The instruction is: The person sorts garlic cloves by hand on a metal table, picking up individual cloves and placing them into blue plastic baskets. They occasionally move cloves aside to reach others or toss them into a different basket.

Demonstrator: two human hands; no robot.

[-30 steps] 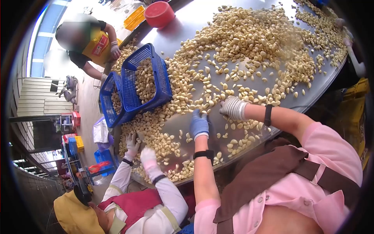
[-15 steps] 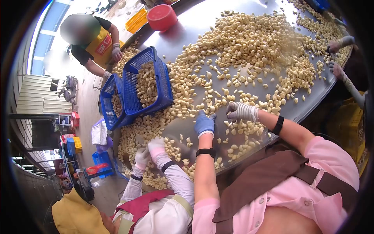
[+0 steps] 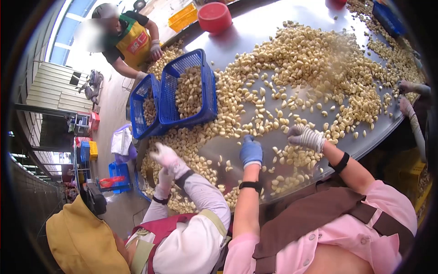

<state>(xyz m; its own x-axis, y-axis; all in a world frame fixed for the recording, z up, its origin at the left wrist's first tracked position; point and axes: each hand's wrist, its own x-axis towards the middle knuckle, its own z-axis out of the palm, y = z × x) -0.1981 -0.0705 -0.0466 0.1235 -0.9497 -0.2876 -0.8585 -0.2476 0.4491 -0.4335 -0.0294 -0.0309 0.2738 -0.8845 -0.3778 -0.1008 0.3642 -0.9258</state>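
"What does the right hand (image 3: 306,137) hold?"

"Can't say; its curled fingers hide that. At the left hand (image 3: 251,150), the fingertips are too small to tell whether they pinch anything."

"And the pale cloves (image 3: 310,57)?"

"Blurred in a patch toward the heap's upper right."

"That blue basket (image 3: 388,19) at far right?"

"Partly lost in the dark rim. The red tub (image 3: 336,3) is cut by the top edge."

"The lettering on the yellow apron (image 3: 132,51)?"

"Too small to read."

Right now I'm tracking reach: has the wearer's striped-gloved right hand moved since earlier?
Yes: the right hand moved rightward, away from the larger blue plastic basket.
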